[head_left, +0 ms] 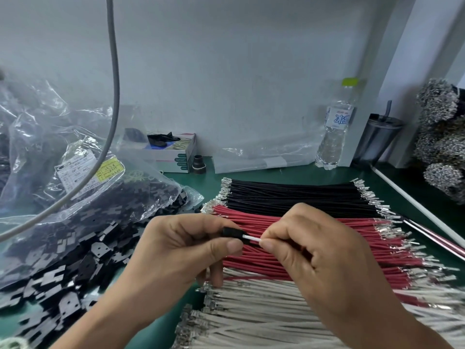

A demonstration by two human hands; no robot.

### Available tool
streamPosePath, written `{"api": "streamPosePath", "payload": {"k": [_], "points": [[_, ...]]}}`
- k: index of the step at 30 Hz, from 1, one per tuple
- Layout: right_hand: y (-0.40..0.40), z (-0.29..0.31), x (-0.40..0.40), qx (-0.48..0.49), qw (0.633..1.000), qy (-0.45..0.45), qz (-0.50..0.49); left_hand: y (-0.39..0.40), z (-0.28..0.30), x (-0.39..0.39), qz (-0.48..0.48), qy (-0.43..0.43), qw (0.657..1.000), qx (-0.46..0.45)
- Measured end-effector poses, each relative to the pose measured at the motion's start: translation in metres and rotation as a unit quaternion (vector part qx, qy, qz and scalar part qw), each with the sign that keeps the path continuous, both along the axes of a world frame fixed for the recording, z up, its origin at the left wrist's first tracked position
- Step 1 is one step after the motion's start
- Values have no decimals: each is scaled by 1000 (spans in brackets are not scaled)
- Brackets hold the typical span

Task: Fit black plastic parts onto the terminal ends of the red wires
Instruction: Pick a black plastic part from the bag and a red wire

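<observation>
Left hand (186,248): thumb and forefinger pinched on a small black plastic part (232,233), remaining fingers curled beneath. Right hand (309,253): thumb and forefinger tips clamped on a white wire (251,239), other fingers folded in toward the palm. Wire end entering the black part's right face, short bare stretch of white insulation showing between the two sets of fingertips; terminal itself hidden, probably inside the part. Both hands raised just above the row of red wires (314,250), laid side by side on the green bench (297,173) with metal terminals at both ends. Black wires (297,197) behind the red, white wires (264,313) in front, nearest the body. Loose black plastic parts (75,268) spilled at the left from a clear bag (83,182). Water bottle (336,127) upright against the back wall.
</observation>
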State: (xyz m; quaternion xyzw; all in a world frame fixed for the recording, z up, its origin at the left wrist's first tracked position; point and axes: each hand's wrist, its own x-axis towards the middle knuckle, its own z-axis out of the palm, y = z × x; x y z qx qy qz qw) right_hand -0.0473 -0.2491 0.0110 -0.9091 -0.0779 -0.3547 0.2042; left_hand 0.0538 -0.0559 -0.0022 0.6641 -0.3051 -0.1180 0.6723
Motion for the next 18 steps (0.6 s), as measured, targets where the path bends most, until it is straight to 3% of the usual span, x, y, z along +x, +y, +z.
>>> {"api": "streamPosePath", "payload": {"k": [9,13,18], "points": [[5,-6,3,-62,997,-37,4,-1,0,-8,-20,-46,999,12],[1,-1,2,-87,994,-66,-2,1,0,-3,-5,-41,999,-27],[-20,8,-10,-71,993,71,-54,7,-1,7,64,-16,991,-113]]}}
